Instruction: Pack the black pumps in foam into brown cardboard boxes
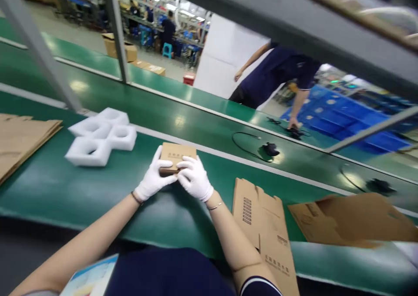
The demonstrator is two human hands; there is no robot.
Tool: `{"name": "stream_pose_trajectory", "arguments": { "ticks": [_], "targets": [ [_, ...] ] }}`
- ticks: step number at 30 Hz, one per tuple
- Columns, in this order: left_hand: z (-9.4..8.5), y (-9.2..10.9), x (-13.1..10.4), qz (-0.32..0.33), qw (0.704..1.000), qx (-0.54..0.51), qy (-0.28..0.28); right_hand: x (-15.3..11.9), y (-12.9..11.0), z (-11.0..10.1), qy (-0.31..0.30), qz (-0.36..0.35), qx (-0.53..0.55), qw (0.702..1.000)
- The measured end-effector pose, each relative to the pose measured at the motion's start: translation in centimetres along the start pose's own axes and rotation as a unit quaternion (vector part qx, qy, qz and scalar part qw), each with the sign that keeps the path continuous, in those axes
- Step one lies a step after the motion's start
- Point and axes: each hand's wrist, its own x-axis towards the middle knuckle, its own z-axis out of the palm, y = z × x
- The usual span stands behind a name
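Observation:
A small brown cardboard box (178, 151) with dark print on its top stands on the green work surface, between my two white-gloved hands. My left hand (155, 177) wraps round its left side, thumb along the near edge. On the right side, my right hand (195, 178) grips it with fingers bent over the top and near edge. A dark strip shows along the box's near side; whether that is a gap cannot be made out. White foam inserts (122, 132) with round holes lie to the left of the hands. Right of them lie flattened printed cartons (264, 217).
Flat brown cardboard (22, 141) lies at the far left, and another folded piece (355, 219) at the right. Beyond a rail, a belt (209, 124) carries a black device with a cable (270, 149). A co-worker (281, 73) reaches onto it. Metal posts (116, 30) rise ahead.

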Motion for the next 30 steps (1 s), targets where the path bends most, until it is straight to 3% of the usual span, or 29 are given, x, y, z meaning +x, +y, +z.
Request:
{"name": "stream_pose_trajectory", "arguments": {
  "ticks": [3,7,11,16,22,27,30],
  "targets": [
    [0.5,0.9,0.3,-0.057,0.997,-0.041,0.021,-0.5,0.4,0.9,0.077,0.010,0.005,0.997],
    [0.7,1.3,0.6,-0.100,0.992,-0.074,0.025,-1.4,1.2,1.5,0.060,-0.067,-0.044,0.995],
    [0.9,0.8,0.5,-0.101,0.988,-0.115,0.020,-1.7,1.2,1.8,0.083,-0.059,-0.113,0.988],
    [1.1,0.8,0.5,-0.113,0.986,-0.116,0.030,-1.7,0.6,2.6,0.119,-0.031,-0.105,0.987],
    [0.9,1.3,0.4,-0.095,0.992,-0.076,0.026,-1.7,0.3,2.7,0.120,-0.015,-0.075,0.990],
    [1.2,0.5,0.3,-0.089,0.993,-0.060,0.050,-1.2,0.0,2.4,0.123,0.007,-0.080,0.989],
    [1.4,-0.3,0.6,-0.083,0.994,-0.042,0.055,-0.6,0.3,2.1,0.091,0.031,-0.081,0.992]
  ]
}}
